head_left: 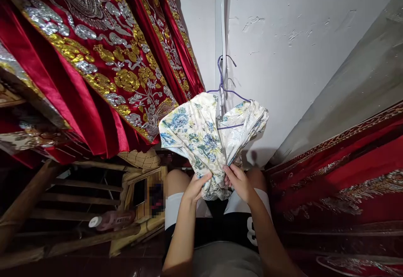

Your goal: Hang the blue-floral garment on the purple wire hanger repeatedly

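Observation:
A white garment with a blue and green flower print (201, 136) hangs on a purple wire hanger (224, 89) against the white wall. My left hand (197, 185) grips the lower left part of the fabric, fingers curled into it. My right hand (238, 181) pinches the fabric at its front opening, close to the left hand. Both hands meet at the bottom of the garment, above my knees.
Red cloths with gold and silver embroidery (103, 58) hang at the left, and more red embroidered cloth (340, 176) lies at the right. A bamboo chair (94, 201) stands at the lower left with a pink bottle (111, 220) on it.

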`<state>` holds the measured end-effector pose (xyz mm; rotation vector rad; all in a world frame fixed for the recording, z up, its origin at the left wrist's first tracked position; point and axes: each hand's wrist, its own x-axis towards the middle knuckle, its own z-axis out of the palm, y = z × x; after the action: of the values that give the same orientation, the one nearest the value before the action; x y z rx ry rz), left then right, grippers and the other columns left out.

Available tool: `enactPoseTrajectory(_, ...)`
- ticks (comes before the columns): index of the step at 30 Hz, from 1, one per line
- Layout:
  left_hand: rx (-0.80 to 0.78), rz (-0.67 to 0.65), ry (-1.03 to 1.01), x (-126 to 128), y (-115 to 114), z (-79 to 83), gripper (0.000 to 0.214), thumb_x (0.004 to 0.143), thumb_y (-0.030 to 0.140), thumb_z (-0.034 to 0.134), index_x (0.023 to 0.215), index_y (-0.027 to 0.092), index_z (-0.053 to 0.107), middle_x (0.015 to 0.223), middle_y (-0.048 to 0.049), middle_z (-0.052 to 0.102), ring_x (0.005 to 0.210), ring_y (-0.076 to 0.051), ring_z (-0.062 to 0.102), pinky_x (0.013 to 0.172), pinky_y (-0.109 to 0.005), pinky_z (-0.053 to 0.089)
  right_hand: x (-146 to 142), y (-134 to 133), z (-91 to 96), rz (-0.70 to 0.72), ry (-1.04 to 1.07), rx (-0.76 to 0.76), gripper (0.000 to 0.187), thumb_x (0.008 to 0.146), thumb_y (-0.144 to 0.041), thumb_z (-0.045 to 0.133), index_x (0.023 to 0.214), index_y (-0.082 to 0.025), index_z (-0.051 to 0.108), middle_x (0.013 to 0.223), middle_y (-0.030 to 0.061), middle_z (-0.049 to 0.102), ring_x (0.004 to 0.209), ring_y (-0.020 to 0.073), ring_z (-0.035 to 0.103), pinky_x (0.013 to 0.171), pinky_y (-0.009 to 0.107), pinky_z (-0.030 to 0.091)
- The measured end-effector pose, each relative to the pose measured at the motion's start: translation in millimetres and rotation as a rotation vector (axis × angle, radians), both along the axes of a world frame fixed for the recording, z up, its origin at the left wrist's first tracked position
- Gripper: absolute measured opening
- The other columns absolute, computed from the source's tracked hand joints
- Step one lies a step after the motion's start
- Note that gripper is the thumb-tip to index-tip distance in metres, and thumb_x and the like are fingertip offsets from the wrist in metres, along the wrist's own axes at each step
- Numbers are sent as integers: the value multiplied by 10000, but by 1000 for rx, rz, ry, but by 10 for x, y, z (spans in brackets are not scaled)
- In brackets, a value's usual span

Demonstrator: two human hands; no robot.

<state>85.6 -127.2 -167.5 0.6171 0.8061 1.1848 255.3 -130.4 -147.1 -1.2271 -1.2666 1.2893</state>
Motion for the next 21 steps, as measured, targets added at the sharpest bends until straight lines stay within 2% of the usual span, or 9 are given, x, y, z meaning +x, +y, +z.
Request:
enactPoseTrajectory(2,15,62,89,-27,10,101,796,571,461,971,1257,174,685,1163,-138,765,1188,-361,685,1067,-494,523,-68,-19,45,-1,1,29,600,816,-811,570,670,-233,502,565,-20,522,529,141,494,514,275,434)
enactPoseTrajectory(4,64,189,141,-25,51,123,695,629,476,931,1203,165,693,1160,-130,760,1170,-332,690,1047,-456,531,-94,-34,84,-33,9,72,604,829,-791,578,625,-233,469,536,-25,487,518,129,458,514,269,415)
enactPoseTrajectory(7,156,433,316,40,124,10,527,714,507,854,1074,156,696,1100,-123,746,1125,-307,690,1017,-426,531,-47,-35,118,-54,-3,90,573,843,-734,611,604,-221,518,526,-10,505,519,133,461,515,274,398)
enactPoseTrajectory(10,329,773,581,167,119,-149,479,803,454,774,1172,187,626,1239,-140,659,1200,-290,630,1045,-424,499,19,-24,115,-53,2,62,519,831,-692,641,644,-210,600,514,2,543,488,138,455,477,273,367)
enactPoseTrajectory(12,479,880,786,278,60,-224,448,827,375,751,1216,215,596,1349,-150,577,1304,-290,550,1110,-444,441,24,-27,97,-55,17,39,478,824,-656,655,675,-203,630,509,1,563,460,131,440,456,267,345)
enactPoseTrajectory(14,608,748,923,396,-10,-266,354,837,295,718,1169,220,620,1346,-146,571,1303,-290,539,1112,-449,429,-3,-42,85,-22,28,31,430,831,-602,661,689,-197,648,512,0,583,450,126,441,460,267,346)
enactPoseTrajectory(17,660,457,892,526,-62,-284,149,875,212,606,1023,213,626,1049,-83,661,994,-227,637,887,-353,515,-41,-27,140,67,21,49,336,856,-481,656,671,-200,666,511,7,607,468,140,485,491,286,373)
enactPoseTrajectory(19,655,391,865,553,-37,-274,54,916,205,544,892,211,591,839,-33,620,799,-188,599,738,-295,480,-30,65,262,96,-4,63,287,860,-400,658,653,-203,681,508,21,622,477,154,507,491,298,377)
enactPoseTrajectory(21,678,381,890,538,24,-253,155,951,223,522,800,210,556,767,-22,574,745,-180,563,696,-284,441,13,246,461,71,4,71,264,856,-375,671,665,-198,706,494,29,620,445,150,479,450,299,354)
